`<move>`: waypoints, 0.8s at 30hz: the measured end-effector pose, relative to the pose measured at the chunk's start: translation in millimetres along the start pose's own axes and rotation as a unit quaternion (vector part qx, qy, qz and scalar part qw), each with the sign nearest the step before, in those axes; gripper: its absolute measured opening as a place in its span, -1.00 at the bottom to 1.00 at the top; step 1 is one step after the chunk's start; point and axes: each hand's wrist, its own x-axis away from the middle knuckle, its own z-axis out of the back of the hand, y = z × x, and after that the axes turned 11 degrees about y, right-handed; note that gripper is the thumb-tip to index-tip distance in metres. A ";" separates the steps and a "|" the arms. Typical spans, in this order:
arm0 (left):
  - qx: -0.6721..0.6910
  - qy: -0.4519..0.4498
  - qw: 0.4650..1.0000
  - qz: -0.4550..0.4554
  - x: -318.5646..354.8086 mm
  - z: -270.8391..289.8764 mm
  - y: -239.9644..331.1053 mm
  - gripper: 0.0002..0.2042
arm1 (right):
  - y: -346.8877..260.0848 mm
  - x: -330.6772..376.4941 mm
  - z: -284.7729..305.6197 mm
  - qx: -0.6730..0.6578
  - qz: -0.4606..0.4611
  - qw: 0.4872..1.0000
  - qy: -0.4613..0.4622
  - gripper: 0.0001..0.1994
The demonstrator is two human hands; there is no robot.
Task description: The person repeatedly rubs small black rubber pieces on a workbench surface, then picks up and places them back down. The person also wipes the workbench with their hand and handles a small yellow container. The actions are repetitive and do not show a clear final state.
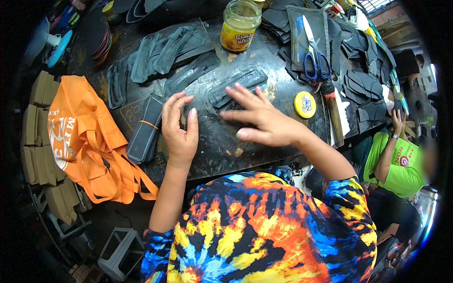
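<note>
Black rubber strip (237, 87) on counter (217, 141) | right hand (264, 123) flat on it, grip released | left hand (180, 128) beside, empty, fingers curled

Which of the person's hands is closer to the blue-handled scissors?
The right hand. It lies spread on the dark table just below and left of the scissors. The left hand is farther left, beside a banded bundle.

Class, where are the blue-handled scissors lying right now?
Head view, upper right: the blue-handled scissors lie on a dark tray, right of the glass jar, above the round yellow lid.
</note>
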 end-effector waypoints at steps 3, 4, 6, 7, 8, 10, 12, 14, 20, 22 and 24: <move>0.012 0.001 1.000 0.008 -0.2 -0.6 -0.4 -0.77 | 7.0 0.4 7.0 0.071 -0.151 0.976 0.136 -0.18; 0.013 0.002 1.000 0.012 0.1 -0.5 -0.2 -0.77 | 5.1 -1.5 2.9 0.230 -0.199 0.947 0.102 -0.07; 0.012 -0.001 1.000 0.014 0.0 -0.3 -0.1 -0.77 | -9.6 -7.2 -15.5 0.299 -0.193 0.928 0.106 0.12; 0.013 0.000 1.000 0.015 -0.2 -0.3 -0.2 -0.77 | -19.9 -8.1 -25.5 0.319 -0.197 0.925 0.061 0.16; 0.012 0.002 1.000 0.011 -0.2 -0.4 -0.3 -0.77 | -27.7 -7.7 -30.8 0.274 -0.163 0.947 0.050 0.18; 0.013 0.001 1.000 0.006 -0.8 0.0 -0.5 -0.77 | -33.2 -6.0 -29.9 0.246 -0.095 0.961 0.081 0.11; 0.013 -0.002 1.000 0.018 -0.5 0.6 -0.3 -0.77 | -27.2 -3.2 -18.7 0.263 -0.091 0.955 0.100 0.03; 0.015 -0.001 1.000 0.024 0.0 0.9 -0.4 -0.77 | -8.0 -5.1 -2.7 0.289 -0.089 0.937 0.174 -0.02; 0.016 0.005 1.000 0.015 -0.2 -0.2 -2.1 -0.77 | 4.1 -9.5 -25.1 0.282 -0.028 0.951 0.125 0.04; 0.023 0.007 0.999 0.020 0.2 0.4 -2.0 -0.77 | -3.9 -8.6 -38.1 0.263 -0.030 0.958 0.115 0.03; 0.009 0.002 1.000 0.011 0.5 0.8 -2.1 -0.77 | -10.4 -9.3 -44.7 0.253 -0.026 0.960 0.120 0.02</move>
